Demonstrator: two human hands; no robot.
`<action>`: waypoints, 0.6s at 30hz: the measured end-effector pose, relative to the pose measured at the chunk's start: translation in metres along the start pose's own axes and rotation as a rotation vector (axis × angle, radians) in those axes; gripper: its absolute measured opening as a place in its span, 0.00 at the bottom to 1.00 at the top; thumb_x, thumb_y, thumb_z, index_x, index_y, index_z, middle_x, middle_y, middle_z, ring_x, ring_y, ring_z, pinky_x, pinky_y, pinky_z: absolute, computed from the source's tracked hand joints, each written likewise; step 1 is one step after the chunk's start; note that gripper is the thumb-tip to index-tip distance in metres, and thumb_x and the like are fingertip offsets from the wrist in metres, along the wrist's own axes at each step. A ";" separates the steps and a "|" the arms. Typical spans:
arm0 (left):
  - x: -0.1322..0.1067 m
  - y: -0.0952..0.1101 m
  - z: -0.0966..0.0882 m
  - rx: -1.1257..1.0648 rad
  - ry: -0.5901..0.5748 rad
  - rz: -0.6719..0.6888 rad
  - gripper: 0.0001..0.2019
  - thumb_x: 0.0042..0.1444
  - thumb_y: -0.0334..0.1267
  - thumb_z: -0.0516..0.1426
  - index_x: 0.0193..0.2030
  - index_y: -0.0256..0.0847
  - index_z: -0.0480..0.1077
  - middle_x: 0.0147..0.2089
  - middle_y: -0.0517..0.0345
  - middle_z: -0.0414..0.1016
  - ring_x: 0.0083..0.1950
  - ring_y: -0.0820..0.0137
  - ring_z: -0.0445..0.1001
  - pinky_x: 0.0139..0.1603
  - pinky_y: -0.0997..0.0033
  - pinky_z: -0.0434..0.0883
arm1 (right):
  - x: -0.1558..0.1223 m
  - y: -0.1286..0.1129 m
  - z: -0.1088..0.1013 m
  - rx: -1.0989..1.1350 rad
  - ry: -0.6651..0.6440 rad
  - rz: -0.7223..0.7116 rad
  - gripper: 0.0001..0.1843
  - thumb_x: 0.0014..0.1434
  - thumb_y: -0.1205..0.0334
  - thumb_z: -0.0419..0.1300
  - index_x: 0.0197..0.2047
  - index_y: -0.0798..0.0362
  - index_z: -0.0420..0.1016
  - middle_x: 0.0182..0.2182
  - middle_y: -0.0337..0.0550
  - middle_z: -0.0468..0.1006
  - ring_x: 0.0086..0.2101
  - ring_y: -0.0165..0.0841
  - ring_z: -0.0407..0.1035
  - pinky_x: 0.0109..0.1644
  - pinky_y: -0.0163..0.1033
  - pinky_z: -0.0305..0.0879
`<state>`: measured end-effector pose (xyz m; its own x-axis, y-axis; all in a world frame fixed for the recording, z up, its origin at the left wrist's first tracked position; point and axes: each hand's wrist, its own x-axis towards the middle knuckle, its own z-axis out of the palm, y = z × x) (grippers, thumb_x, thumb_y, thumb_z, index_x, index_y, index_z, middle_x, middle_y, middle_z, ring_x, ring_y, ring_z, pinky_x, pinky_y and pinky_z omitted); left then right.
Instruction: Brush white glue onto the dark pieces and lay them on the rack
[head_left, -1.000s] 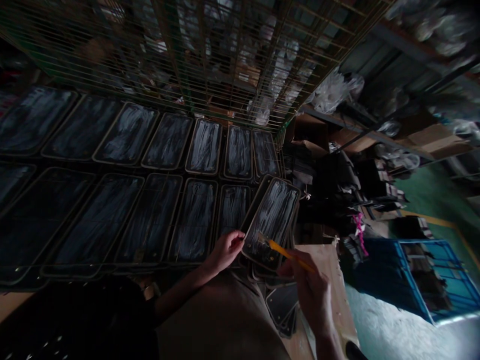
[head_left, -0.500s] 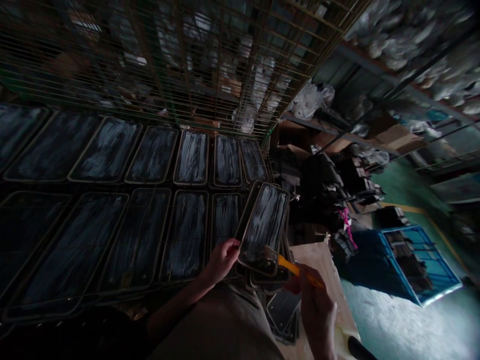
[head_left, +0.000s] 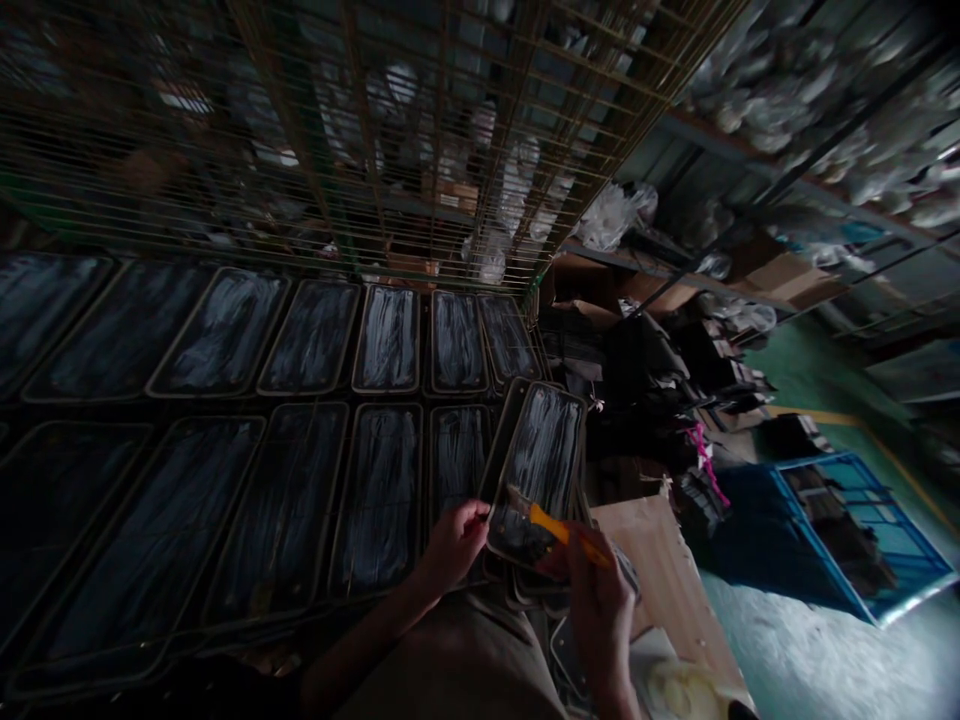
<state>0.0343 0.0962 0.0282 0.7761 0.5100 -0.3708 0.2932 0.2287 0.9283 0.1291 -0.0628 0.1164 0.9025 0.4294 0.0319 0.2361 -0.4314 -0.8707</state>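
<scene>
A dark rectangular panel with rounded corners and a pale rim (head_left: 546,450) lies tilted on a stack of similar panels. White streaks cover most of its face. At its lower left edge, my left hand (head_left: 456,545) pinches the rim between thumb and fingers. My right hand (head_left: 600,600) is wrapped round the orange handle of a paintbrush (head_left: 551,522). The bristles touch the panel's lower left part, where the streaks thin out to dark. More streaked panels (head_left: 386,338) lie in two rows to the left.
A wire mesh cage wall (head_left: 420,150) rises behind the rows. On the right stand a wooden board (head_left: 652,550), a pale yellow container (head_left: 686,690) and a blue frame crate (head_left: 795,530) on the green floor. Shelves with plastic bags (head_left: 787,110) and cardboard boxes fill the back right.
My right hand has carried the brush left across the lower part of the panel. The view has tipped slightly, so the panels sit lower. My left hand keeps its hold on the rim.
</scene>
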 end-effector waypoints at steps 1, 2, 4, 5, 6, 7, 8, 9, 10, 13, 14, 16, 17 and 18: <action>0.001 0.000 0.000 -0.006 0.000 -0.003 0.14 0.52 0.41 0.56 0.41 0.33 0.74 0.26 0.58 0.71 0.27 0.72 0.67 0.29 0.74 0.65 | -0.005 0.001 0.004 0.015 -0.026 0.012 0.19 0.65 0.46 0.55 0.45 0.54 0.72 0.24 0.41 0.78 0.24 0.33 0.73 0.28 0.33 0.71; 0.001 0.000 0.000 -0.019 -0.006 0.000 0.14 0.52 0.42 0.56 0.41 0.33 0.74 0.27 0.57 0.72 0.27 0.72 0.67 0.30 0.74 0.65 | -0.011 0.001 0.005 0.030 -0.043 0.032 0.19 0.65 0.46 0.54 0.45 0.53 0.71 0.24 0.40 0.77 0.23 0.32 0.73 0.27 0.33 0.70; 0.001 0.000 0.001 -0.056 -0.035 0.014 0.15 0.52 0.44 0.57 0.40 0.34 0.74 0.28 0.56 0.73 0.28 0.71 0.68 0.30 0.74 0.66 | -0.024 0.000 0.005 0.041 -0.044 0.097 0.19 0.65 0.45 0.54 0.45 0.53 0.71 0.21 0.37 0.75 0.21 0.30 0.71 0.26 0.31 0.68; 0.001 0.000 0.001 -0.074 -0.050 0.020 0.16 0.52 0.45 0.57 0.40 0.34 0.74 0.28 0.56 0.74 0.28 0.71 0.69 0.30 0.74 0.66 | -0.029 -0.001 0.004 0.039 -0.031 0.132 0.20 0.65 0.44 0.53 0.44 0.52 0.71 0.19 0.36 0.74 0.20 0.30 0.69 0.25 0.31 0.67; 0.001 0.000 0.001 -0.087 -0.061 0.023 0.16 0.52 0.47 0.58 0.39 0.35 0.74 0.28 0.56 0.73 0.29 0.71 0.69 0.30 0.74 0.66 | -0.033 -0.001 0.001 0.035 -0.012 0.162 0.20 0.65 0.43 0.52 0.43 0.52 0.71 0.17 0.35 0.73 0.18 0.29 0.67 0.24 0.30 0.65; 0.001 0.000 0.001 -0.094 -0.064 0.022 0.17 0.51 0.48 0.58 0.39 0.35 0.75 0.27 0.56 0.73 0.29 0.70 0.70 0.30 0.74 0.67 | -0.035 -0.001 -0.001 0.031 0.010 0.180 0.21 0.65 0.43 0.52 0.43 0.52 0.72 0.16 0.34 0.72 0.18 0.29 0.66 0.23 0.31 0.64; 0.001 0.001 0.001 -0.095 -0.058 0.020 0.18 0.51 0.49 0.59 0.39 0.35 0.75 0.27 0.56 0.74 0.29 0.70 0.70 0.29 0.74 0.67 | -0.034 -0.001 -0.005 0.030 0.034 0.184 0.21 0.65 0.42 0.52 0.43 0.52 0.72 0.16 0.34 0.71 0.17 0.30 0.65 0.23 0.31 0.64; 0.002 0.001 0.001 -0.092 -0.047 0.015 0.18 0.50 0.50 0.59 0.38 0.36 0.75 0.28 0.55 0.74 0.29 0.69 0.70 0.29 0.74 0.67 | -0.031 0.000 -0.008 0.033 0.067 0.176 0.21 0.65 0.42 0.52 0.43 0.52 0.71 0.16 0.34 0.71 0.18 0.30 0.66 0.23 0.32 0.65; 0.002 0.002 0.001 -0.085 -0.034 0.009 0.19 0.49 0.51 0.59 0.38 0.36 0.75 0.28 0.54 0.74 0.29 0.69 0.70 0.28 0.73 0.67 | -0.026 0.001 -0.012 0.040 0.105 0.155 0.21 0.65 0.42 0.53 0.44 0.52 0.71 0.17 0.34 0.72 0.19 0.31 0.67 0.25 0.32 0.66; 0.002 0.005 0.001 -0.065 -0.014 -0.011 0.21 0.47 0.53 0.60 0.38 0.36 0.75 0.29 0.53 0.76 0.28 0.68 0.71 0.28 0.73 0.67 | 0.001 0.008 -0.022 0.012 0.197 0.049 0.19 0.66 0.46 0.53 0.46 0.52 0.71 0.22 0.37 0.75 0.23 0.31 0.70 0.29 0.33 0.69; 0.002 0.005 0.002 -0.061 -0.015 -0.015 0.22 0.46 0.53 0.60 0.38 0.36 0.75 0.29 0.52 0.76 0.28 0.68 0.71 0.28 0.72 0.67 | 0.013 0.010 -0.023 -0.011 0.213 0.001 0.18 0.66 0.47 0.52 0.47 0.52 0.71 0.23 0.37 0.75 0.24 0.31 0.71 0.30 0.33 0.69; 0.002 0.004 0.002 -0.049 -0.016 -0.020 0.23 0.45 0.54 0.60 0.39 0.35 0.75 0.30 0.52 0.76 0.28 0.68 0.71 0.28 0.72 0.68 | 0.038 0.013 -0.022 -0.063 0.225 -0.093 0.17 0.67 0.49 0.51 0.48 0.52 0.70 0.25 0.38 0.76 0.26 0.31 0.72 0.32 0.33 0.69; 0.003 0.003 0.001 -0.036 -0.019 -0.025 0.24 0.44 0.54 0.60 0.40 0.35 0.75 0.31 0.52 0.76 0.28 0.68 0.71 0.28 0.71 0.68 | 0.051 0.014 -0.018 -0.084 0.220 -0.134 0.17 0.67 0.50 0.51 0.49 0.52 0.70 0.26 0.38 0.77 0.26 0.31 0.72 0.33 0.33 0.69; 0.004 0.001 0.001 -0.018 -0.023 -0.032 0.24 0.44 0.54 0.60 0.41 0.35 0.75 0.30 0.52 0.76 0.28 0.68 0.71 0.28 0.71 0.68 | 0.064 0.015 -0.014 -0.096 0.209 -0.168 0.16 0.67 0.51 0.50 0.49 0.53 0.70 0.28 0.39 0.77 0.28 0.30 0.73 0.34 0.33 0.68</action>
<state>0.0379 0.0973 0.0275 0.7793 0.4828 -0.3995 0.3085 0.2594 0.9152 0.1956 -0.0528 0.1125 0.9003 0.3327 0.2806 0.4124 -0.4459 -0.7944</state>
